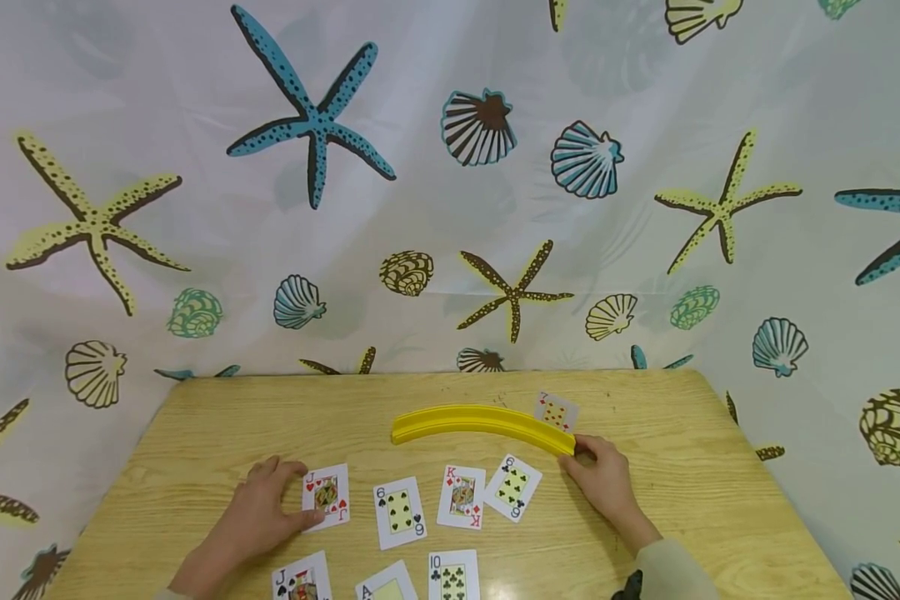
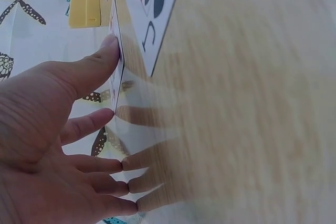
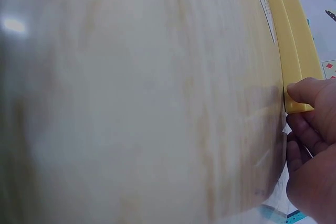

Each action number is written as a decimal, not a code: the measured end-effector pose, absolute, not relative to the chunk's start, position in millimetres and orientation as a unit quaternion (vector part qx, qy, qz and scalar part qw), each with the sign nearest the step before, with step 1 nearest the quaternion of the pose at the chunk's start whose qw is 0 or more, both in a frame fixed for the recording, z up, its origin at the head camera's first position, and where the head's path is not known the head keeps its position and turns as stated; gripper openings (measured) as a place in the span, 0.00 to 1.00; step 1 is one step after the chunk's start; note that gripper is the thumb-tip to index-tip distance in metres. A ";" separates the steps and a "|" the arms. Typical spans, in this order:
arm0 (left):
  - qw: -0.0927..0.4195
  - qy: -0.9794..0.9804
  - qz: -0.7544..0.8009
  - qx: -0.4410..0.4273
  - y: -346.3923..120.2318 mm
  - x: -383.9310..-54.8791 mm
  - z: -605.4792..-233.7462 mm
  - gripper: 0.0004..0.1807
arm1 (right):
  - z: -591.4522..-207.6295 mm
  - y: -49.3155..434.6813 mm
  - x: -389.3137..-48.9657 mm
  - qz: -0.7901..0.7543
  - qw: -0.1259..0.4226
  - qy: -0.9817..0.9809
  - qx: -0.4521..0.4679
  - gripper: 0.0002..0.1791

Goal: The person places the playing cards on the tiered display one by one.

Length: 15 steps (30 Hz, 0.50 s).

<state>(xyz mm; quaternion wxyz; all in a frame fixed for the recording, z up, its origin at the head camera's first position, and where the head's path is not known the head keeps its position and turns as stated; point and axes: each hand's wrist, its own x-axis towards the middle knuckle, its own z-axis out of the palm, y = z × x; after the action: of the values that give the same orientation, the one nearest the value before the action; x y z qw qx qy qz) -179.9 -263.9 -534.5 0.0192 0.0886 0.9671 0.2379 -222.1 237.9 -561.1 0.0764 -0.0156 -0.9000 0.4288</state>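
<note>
A jack of hearts (image 1: 327, 497) lies face up at the left end of a row of playing cards. My left hand (image 1: 264, 502) is at its left side, thumb on the card's lower edge and index fingertip at its upper left corner. In the left wrist view the other fingertips (image 2: 116, 166) rest on the wood, fairly straight. My right hand (image 1: 604, 479) pinches the right end of a curved yellow card holder (image 1: 468, 418), thumb on the near side. Behind that end shows a seven of diamonds (image 1: 556, 412), its lower part hidden by the holder.
Right of the jack lie a six of spades (image 1: 400, 512), a king of diamonds (image 1: 462, 497) and a six of clubs (image 1: 513, 488). Nearer are a jack of spades (image 1: 302, 581), an ace (image 1: 388, 585) and a ten of clubs (image 1: 453, 577). A patterned curtain (image 1: 420, 208) hangs behind the wooden table (image 1: 270, 408).
</note>
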 end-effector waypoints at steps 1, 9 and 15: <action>0.020 0.967 0.238 0.088 -263.7 -179.9 -534.4 0.42 | -561.0 238.0 -222.2 0.427 0.076 -0.901 -0.015 0.23; -0.006 0.963 0.254 0.086 -263.7 -178.8 -539.0 0.41 | -561.7 238.6 -222.6 0.423 0.074 -0.903 -0.015 0.23; -0.013 0.953 0.293 0.083 -261.8 -179.3 -540.5 0.41 | -560.2 237.9 -221.8 0.419 0.076 -0.905 -0.014 0.24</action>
<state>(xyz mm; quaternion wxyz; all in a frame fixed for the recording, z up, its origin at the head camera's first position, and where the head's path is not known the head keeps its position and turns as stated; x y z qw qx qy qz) -179.3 -261.8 -540.5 -0.0131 0.0834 0.9525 0.2925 -221.8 237.9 -560.2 0.0762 -0.0145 -0.9046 0.4191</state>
